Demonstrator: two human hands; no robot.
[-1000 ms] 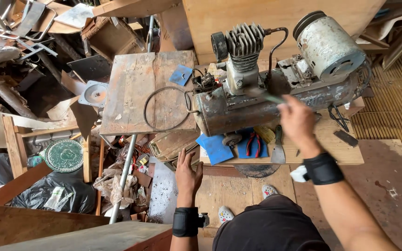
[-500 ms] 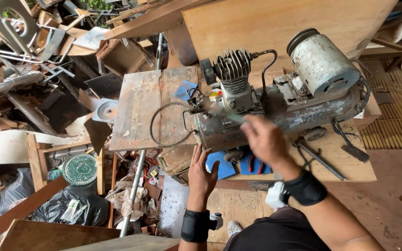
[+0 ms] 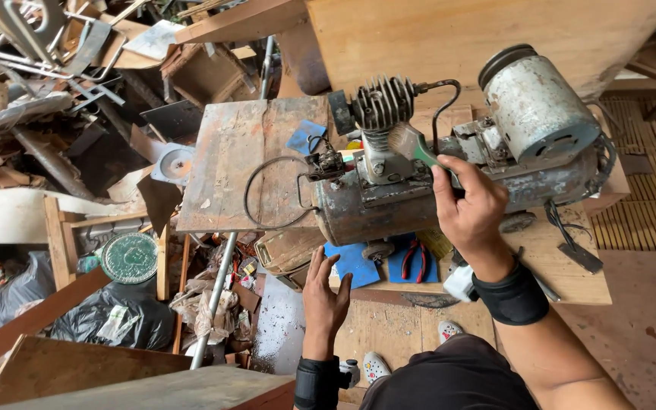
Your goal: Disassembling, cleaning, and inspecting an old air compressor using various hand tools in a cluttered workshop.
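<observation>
An old rusty air compressor (image 3: 449, 190) with a finned cylinder head (image 3: 381, 102) and a pale motor (image 3: 537, 110) lies on a low wooden bench (image 3: 563, 269). My right hand (image 3: 468, 209) grips a green-handled paintbrush (image 3: 413, 146), its bristles against the finned cylinder. My left hand (image 3: 324, 292) hangs below the tank's left end with fingers spread, holding nothing. Both wrists wear black bands.
A worn wooden board (image 3: 248, 163) with a loop of black wire (image 3: 267, 193) sits left of the compressor. Red-handled pliers (image 3: 417, 262) lie on blue pads under the tank. Scrap wood, metal, black bags and a green round lid (image 3: 129, 258) crowd the left.
My right hand has risen from the tank's side to the cylinder head with the brush. The view has shifted so the compressor sits closer and larger. My left hand has stayed low.
</observation>
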